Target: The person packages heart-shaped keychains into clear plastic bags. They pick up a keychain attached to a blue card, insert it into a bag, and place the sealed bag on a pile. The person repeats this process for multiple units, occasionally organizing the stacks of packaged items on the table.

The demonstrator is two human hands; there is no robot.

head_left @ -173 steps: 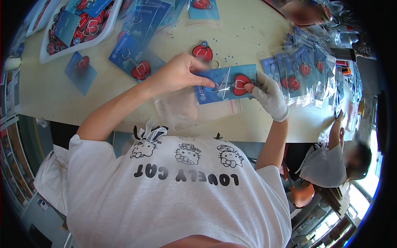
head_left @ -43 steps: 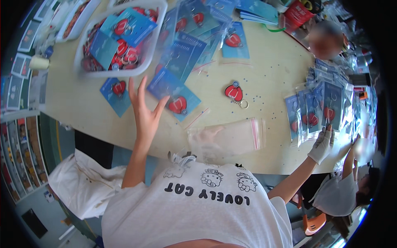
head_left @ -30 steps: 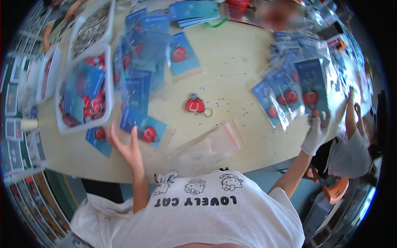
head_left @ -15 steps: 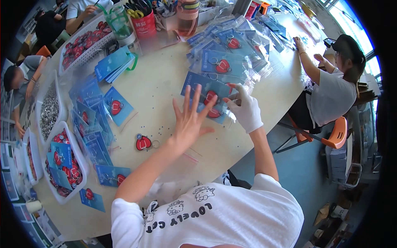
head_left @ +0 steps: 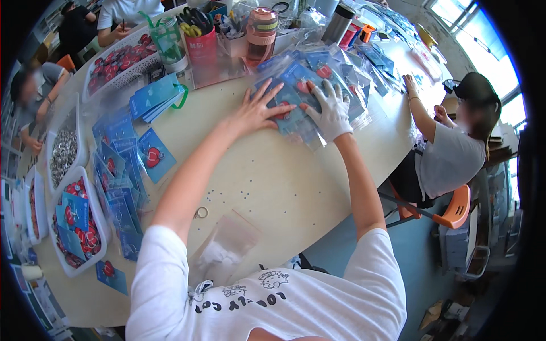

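Note:
My left hand (head_left: 259, 111), bare with fingers spread, lies on the near left side of a pile of bagged blue cards (head_left: 298, 74) that carry red keychains. Beside it my right hand (head_left: 330, 113), in a white glove, is also spread flat on the pile. Both palms press on clear plastic packets, and a red keychain (head_left: 281, 111) shows by the left fingertips. Nothing is gripped in either hand. On the table nearer to me a metal key ring (head_left: 201, 212) peeks out beside my left forearm, which hides what it hangs from.
At the left stand bins of red keychains (head_left: 91, 238) and metal rings (head_left: 67, 153), beside overlapping blue cards (head_left: 122, 187). A pink bottle (head_left: 261, 34) and a red scissors cup (head_left: 201, 48) stand at the back. A plastic bag (head_left: 230, 238) lies near me. A co-worker (head_left: 455, 136) sits at the right.
Both hands have moved forward, away from me, onto the pile, and the nearest packets have shifted away with them. The left hand has come down flat; the right has spread its fingers.

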